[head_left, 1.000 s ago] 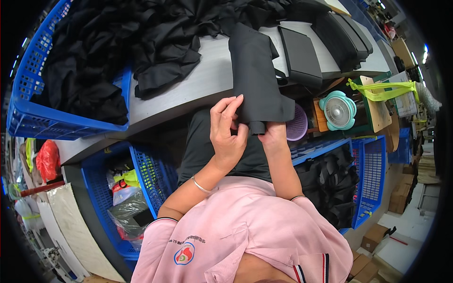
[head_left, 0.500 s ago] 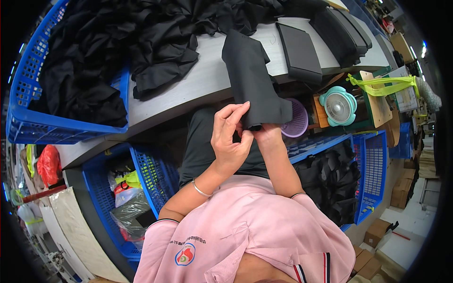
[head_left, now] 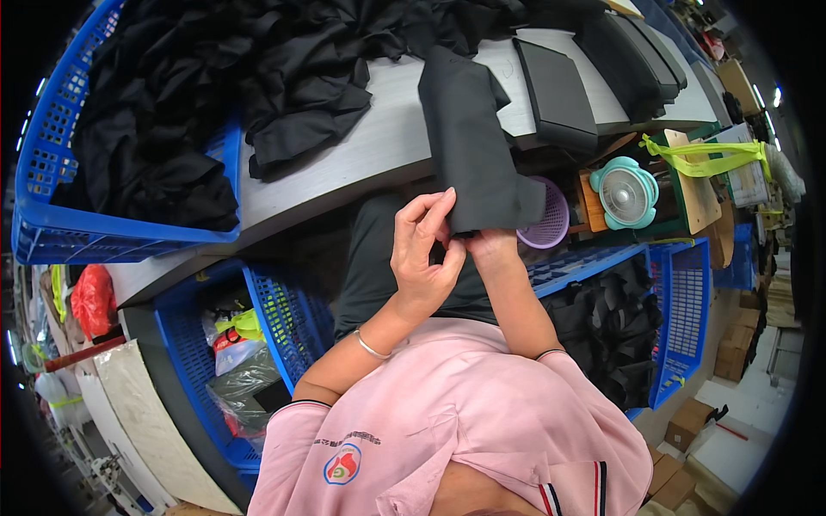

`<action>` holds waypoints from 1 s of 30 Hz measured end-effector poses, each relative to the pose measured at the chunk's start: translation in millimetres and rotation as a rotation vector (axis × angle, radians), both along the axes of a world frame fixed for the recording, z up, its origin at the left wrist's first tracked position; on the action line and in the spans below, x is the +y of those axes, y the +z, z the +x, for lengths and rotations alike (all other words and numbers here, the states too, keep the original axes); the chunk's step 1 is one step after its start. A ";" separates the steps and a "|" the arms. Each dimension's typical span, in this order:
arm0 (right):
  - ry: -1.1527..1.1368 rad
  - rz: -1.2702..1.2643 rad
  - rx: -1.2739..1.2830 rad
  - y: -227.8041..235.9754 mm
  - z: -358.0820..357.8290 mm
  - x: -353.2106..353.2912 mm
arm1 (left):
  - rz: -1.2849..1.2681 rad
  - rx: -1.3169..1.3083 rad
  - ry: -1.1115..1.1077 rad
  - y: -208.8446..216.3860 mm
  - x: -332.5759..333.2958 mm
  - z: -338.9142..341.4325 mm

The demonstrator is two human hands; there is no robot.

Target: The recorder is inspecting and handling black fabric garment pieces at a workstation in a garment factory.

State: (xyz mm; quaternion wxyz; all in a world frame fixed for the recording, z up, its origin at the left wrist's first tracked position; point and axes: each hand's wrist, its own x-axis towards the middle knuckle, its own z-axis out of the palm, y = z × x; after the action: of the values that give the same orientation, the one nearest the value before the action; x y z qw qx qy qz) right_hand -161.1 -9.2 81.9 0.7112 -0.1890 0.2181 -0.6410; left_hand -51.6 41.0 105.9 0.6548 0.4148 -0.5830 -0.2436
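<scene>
A black fabric piece (head_left: 473, 146) stretches from the table's front edge toward my lap, its far end on the tabletop. My left hand (head_left: 422, 249) is closed at the near left corner, thumb and fingers pinching the edge. My right hand (head_left: 494, 248) grips the near edge from below, with its fingers hidden behind the cloth. Both hands are close together above my lap.
Crumpled black fabric (head_left: 155, 120) fills a blue crate (head_left: 129, 245) and spreads over the grey table (head_left: 344, 155). Folded black stacks (head_left: 555, 90) lie at right. A purple basket (head_left: 545, 228), a teal fan (head_left: 626, 193) and another blue crate (head_left: 684, 318) stand to the right.
The whole view has shifted slightly to the right. Both hands keep nearly the same grip on the black fabric piece.
</scene>
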 end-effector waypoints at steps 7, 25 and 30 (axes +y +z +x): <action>-0.414 -0.128 0.736 -66.3 0.5 -14.1 | 0.105 -0.098 0.111 -5.1 -8.5 18.0; 0.039 -0.374 2.075 -19.9 49.0 -33.7 | 0.862 0.606 -0.094 -112.8 -46.7 17.7; 0.309 -0.402 2.277 -19.2 53.7 -43.3 | 0.787 0.670 -0.262 -106.5 -45.5 14.8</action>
State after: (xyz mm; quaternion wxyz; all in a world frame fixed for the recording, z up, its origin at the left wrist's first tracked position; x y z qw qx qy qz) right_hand -107.3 -52.5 62.7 0.1322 -0.7890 0.5993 -0.0304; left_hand -36.7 -4.5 -0.6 0.5641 0.4523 -0.2533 -0.6427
